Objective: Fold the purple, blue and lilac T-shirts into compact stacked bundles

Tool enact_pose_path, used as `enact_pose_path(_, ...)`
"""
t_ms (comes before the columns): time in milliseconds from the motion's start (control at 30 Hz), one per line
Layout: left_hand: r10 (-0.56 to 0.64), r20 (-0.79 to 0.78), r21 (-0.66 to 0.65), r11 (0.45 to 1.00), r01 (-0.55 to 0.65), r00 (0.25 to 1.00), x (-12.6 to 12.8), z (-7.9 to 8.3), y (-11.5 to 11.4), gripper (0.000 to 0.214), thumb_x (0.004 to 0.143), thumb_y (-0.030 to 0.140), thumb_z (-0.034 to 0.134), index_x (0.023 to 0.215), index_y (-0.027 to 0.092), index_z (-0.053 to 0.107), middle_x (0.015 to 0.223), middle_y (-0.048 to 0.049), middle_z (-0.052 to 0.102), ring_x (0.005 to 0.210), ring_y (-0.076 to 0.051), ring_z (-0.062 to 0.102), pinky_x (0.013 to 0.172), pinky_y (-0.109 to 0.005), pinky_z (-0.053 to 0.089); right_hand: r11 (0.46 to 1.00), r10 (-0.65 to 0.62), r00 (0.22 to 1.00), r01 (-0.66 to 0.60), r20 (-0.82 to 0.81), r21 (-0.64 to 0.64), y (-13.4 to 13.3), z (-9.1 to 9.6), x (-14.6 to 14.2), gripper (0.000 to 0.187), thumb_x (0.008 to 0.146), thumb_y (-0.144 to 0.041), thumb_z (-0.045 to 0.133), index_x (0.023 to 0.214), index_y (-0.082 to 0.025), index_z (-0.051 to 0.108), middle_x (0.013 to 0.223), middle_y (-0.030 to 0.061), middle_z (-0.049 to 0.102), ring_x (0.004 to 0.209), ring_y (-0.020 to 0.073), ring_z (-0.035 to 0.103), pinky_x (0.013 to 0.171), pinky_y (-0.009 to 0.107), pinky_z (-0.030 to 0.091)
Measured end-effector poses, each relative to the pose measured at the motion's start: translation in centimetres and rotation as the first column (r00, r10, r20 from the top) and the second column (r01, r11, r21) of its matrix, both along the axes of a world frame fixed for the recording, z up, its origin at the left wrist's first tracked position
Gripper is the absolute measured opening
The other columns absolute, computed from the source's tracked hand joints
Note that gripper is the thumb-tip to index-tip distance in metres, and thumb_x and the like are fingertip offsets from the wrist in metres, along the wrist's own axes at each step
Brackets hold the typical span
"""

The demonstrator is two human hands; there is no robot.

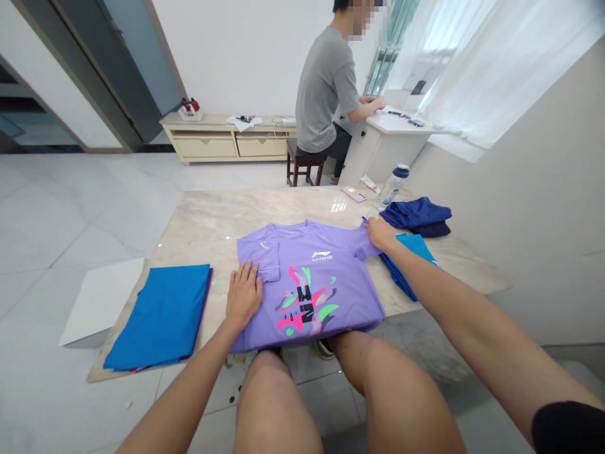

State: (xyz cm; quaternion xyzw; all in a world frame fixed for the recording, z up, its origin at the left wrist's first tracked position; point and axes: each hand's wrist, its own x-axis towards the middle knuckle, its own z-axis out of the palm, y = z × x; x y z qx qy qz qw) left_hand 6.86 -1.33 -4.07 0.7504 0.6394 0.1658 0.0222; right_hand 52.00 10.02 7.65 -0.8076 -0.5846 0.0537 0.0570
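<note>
A purple T-shirt (302,258) with a white LI-NING logo and a pink, green and black print lies front up on the marble-look table (208,211), its hem over the near edge. Its sleeve on the left is folded inward over the chest. My left hand (244,293) rests flat on the shirt's left side, just below that sleeve, fingers stretched out. At the right, my right hand (379,233) pinches the end of the other sleeve and holds it out sideways.
Folded blue shirts (161,312) are stacked at the left. Dark blue clothing (418,214), bright blue clothing (418,247), a water bottle (393,186) and a phone (354,194) are at the right. Beyond, a person in grey (326,88) sits at a white desk (392,120).
</note>
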Motion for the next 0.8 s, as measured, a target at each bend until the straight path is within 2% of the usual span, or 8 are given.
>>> enact_pose_path(133, 0.004, 0.007, 0.01, 1.0, -0.004, 1.0, 0.0, 0.0, 0.0, 0.06, 0.111, 0.034, 0.033, 0.162, 0.014, 0.058, 0.172, -0.0159, 0.052, 0.163, -0.035, 0.043, 0.137, -0.059, 0.03, 0.998, 0.042, 0.998, -0.041, 0.037, -0.038, 0.0, 0.4, -3.3, 0.036, 0.112, -0.021, 0.052, 0.133, -0.003, 0.074, 0.138, 0.0353, 0.07, 0.135, 0.0413, 0.07, 0.109, 0.047, 0.054)
enact_pose_path(267, 0.005, -0.004, 0.008, 1.0, -0.005, 1.0, 0.1, 0.2, -0.1, 0.06, 0.111, 0.033, 0.033, 0.162, 0.012, 0.058, 0.172, -0.0163, 0.052, 0.163, -0.034, 0.043, 0.138, -0.058, 0.029, 0.992, 0.118, 0.993, -0.118, 0.003, -0.033, 0.4, 0.7, -8.5, 0.037, 0.113, -0.025, 0.051, 0.129, -0.003, 0.075, 0.133, 0.0336, 0.074, 0.128, 0.0383, 0.074, 0.106, 0.041, 0.056)
enact_pose_path(400, 0.01, -0.012, 0.0, 1.0, -0.01, 1.0, 0.2, 0.4, -0.2, 0.06, 0.111, 0.033, 0.034, 0.162, 0.012, 0.058, 0.172, -0.0167, 0.052, 0.163, -0.035, 0.044, 0.137, -0.058, 0.029, 0.966, 0.189, 0.95, -0.225, -0.247, -0.127, 0.7, 0.9, -12.5, 0.05, 0.116, -0.045, 0.047, 0.111, -0.005, 0.077, 0.093, 0.0227, 0.082, 0.078, 0.0274, 0.082, 0.08, 0.033, 0.063)
enact_pose_path(467, 0.009, -0.013, 0.002, 1.0, -0.009, 1.0, 0.3, 0.4, -0.3, 0.06, 0.111, 0.034, 0.035, 0.162, 0.014, 0.059, 0.171, -0.0155, 0.053, 0.163, -0.034, 0.044, 0.137, -0.058, 0.03, 0.959, 0.195, 0.908, -0.256, -0.371, -0.121, 0.8, 0.8, -12.9, 0.051, 0.117, -0.042, 0.041, 0.12, -0.004, 0.074, 0.085, 0.0181, 0.081, 0.064, 0.0241, 0.078, 0.071, 0.032, 0.063)
enact_pose_path(533, 0.006, -0.017, 0.001, 1.0, -0.006, 1.0, 0.2, 0.5, -0.3, 0.06, 0.112, 0.035, 0.033, 0.162, 0.014, 0.058, 0.171, -0.0153, 0.053, 0.163, -0.034, 0.044, 0.137, -0.058, 0.029, 0.957, 0.265, 0.902, -0.29, -0.342, -0.023, 0.7, 0.1, -12.1, 0.042, 0.114, -0.031, 0.043, 0.135, -0.005, 0.068, 0.094, 0.0174, 0.083, 0.074, 0.0241, 0.08, 0.079, 0.033, 0.063)
enact_pose_path(600, 0.005, -0.02, -0.003, 1.0, -0.006, 1.0, 0.2, 0.5, -0.3, 0.061, 0.112, 0.035, 0.032, 0.163, 0.013, 0.058, 0.172, -0.0158, 0.052, 0.163, -0.035, 0.043, 0.137, -0.058, 0.028, 0.926, 0.378, 0.903, -0.366, -0.207, 0.093, 0.0, -1.2, -10.5, 0.041, 0.11, -0.022, 0.047, 0.142, -0.006, 0.066, 0.115, 0.0201, 0.082, 0.103, 0.0267, 0.08, 0.1, 0.036, 0.061)
enact_pose_path(700, 0.004, -0.019, -0.014, 1.0, -0.004, 1.0, 0.1, 0.4, -0.3, 0.062, 0.112, 0.036, 0.032, 0.164, 0.012, 0.056, 0.173, -0.0158, 0.05, 0.164, -0.035, 0.042, 0.138, -0.058, 0.027, 0.849, 0.51, 0.859, -0.495, -0.044, 0.184, -2.8, -4.6, -8.3, 0.046, 0.108, -0.022, 0.046, 0.147, -0.007, 0.065, 0.147, 0.0231, 0.07, 0.14, 0.0304, 0.065, 0.124, 0.042, 0.047)
enact_pose_path(800, 0.001, -0.028, -0.035, 0.999, -0.002, 1.0, 0.1, 0.2, -0.3, 0.063, 0.112, 0.037, 0.032, 0.167, 0.013, 0.052, 0.176, -0.0148, 0.046, 0.166, -0.034, 0.038, 0.139, -0.057, 0.025, 0.817, 0.551, 0.835, -0.539, -0.001, 0.206, -6.9, -8.6, -7.2, 0.056, 0.113, -0.031, 0.038, 0.161, -0.009, 0.056, 0.171, 0.02, 0.051, 0.159, 0.0306, 0.047, 0.134, 0.047, 0.036)
